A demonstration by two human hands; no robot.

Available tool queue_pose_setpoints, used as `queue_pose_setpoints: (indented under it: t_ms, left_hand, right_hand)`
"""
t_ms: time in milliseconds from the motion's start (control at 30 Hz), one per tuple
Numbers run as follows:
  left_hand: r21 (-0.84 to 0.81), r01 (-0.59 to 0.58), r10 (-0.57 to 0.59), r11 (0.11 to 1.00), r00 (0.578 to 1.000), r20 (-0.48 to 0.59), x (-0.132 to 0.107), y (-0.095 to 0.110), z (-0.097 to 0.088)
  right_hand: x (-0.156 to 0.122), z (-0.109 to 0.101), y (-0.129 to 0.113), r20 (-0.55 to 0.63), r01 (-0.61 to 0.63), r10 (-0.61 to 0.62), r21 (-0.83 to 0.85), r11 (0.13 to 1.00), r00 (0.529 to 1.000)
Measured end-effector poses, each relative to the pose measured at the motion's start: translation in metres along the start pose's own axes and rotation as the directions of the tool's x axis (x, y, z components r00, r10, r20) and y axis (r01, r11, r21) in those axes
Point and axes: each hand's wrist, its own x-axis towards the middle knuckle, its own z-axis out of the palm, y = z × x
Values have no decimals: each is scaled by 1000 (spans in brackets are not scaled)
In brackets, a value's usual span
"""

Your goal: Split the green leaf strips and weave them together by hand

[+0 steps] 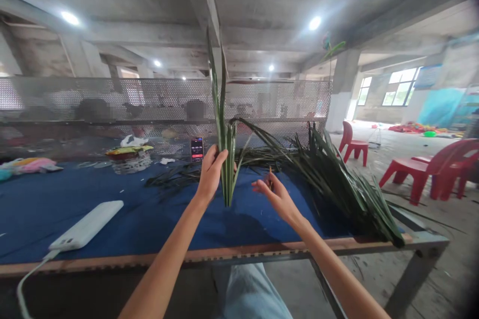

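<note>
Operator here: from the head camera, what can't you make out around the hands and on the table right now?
Head view only:
Held part of the bundle of green palm leaves: the left hand covers it, hiding how the leaves sit.
Thin brown sliver: too small to identify, and the right hand hides part of it.
Phone: its screen digits are too small to read reliably.
Cable of the white power bank: the bottom edge cuts it off.
</note>
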Motion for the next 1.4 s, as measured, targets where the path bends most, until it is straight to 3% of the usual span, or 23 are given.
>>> queue_pose_setpoints:
  t_ms: [100,167,300,433,633,933,1033,1100,1167,1200,1233,1267,1333,1400]
  left_hand:
    - [-154,72,-72,985,997,6,-7,-8,5]
    - [-204,119,-119,972,993,10,-11,-18,9]
    - [-285,257,-263,923,965,20,-15,-46,17]
    - [-317,452,-463,834,885,45,-20,-75,17]
    - [-197,587,-584,785,808,81,-29,-104,-2]
    - [-59,612,-598,789,786,157,-42,-118,-20]
    - [182,511,-538,840,827,162,-45,-118,-30]
    - [460,327,-404,826,911,77,-50,-112,-33]
    - [743,84,-159,664,987,30,-59,-101,-28]
    - [819,-32,-46,574,996,72,-65,-94,-22]
    - [844,-151,8,515,985,171,-72,-88,-15]
    - [819,-280,11,500,948,317,-79,-82,-8]
    - [719,-446,-48,532,832,552,-93,-76,7]
    - [717,-469,-78,515,808,585,-103,-78,14]
  right_hand:
    - [15,10,-9,47,-100,91,264,959,995]
    - [20,12,-15,-5,-113,122,340,934,992]
    - [25,6,-12,-176,-76,140,329,941,974]
    - [26,-5,8,-218,-69,127,256,964,968]
    - [18,-18,49,-117,-142,164,180,973,979]
    - [4,-26,67,102,-235,226,97,967,969]
    - [3,-29,68,114,-199,194,35,979,974]
    - [2,-29,68,155,-194,191,6,981,969]
    - [2,-29,69,187,-189,192,-31,981,963]
    - [2,-28,70,196,-182,189,-52,982,962]
    - [1,-27,71,203,-172,184,-76,982,962]
    - [1,-27,72,210,-163,181,-99,982,961]
    - [0,-27,74,226,-145,177,-150,978,958]
    - [-1,-30,75,205,-117,164,-225,967,965]
